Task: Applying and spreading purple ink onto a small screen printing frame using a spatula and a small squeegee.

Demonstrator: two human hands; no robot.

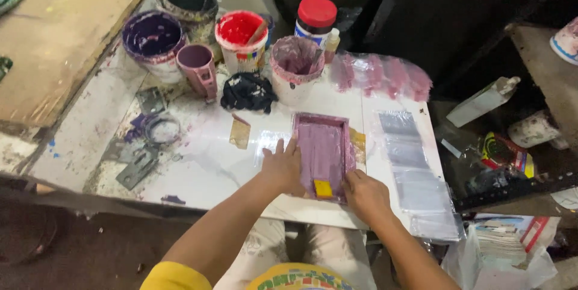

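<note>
At the table's [90,127] near edge, the left hand [283,166] presses flat, fingers spread, on the frame of a purple-inked printing screen [322,151]. The right hand [364,194] grasps a yellow squeegee [323,189] at the screen's near end. The screen looks light, rigid and ink-slick, best held by its rim.

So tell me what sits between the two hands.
In the head view, a small yellow block on the purple-stained frame sits between the left hand and right hand.
</note>
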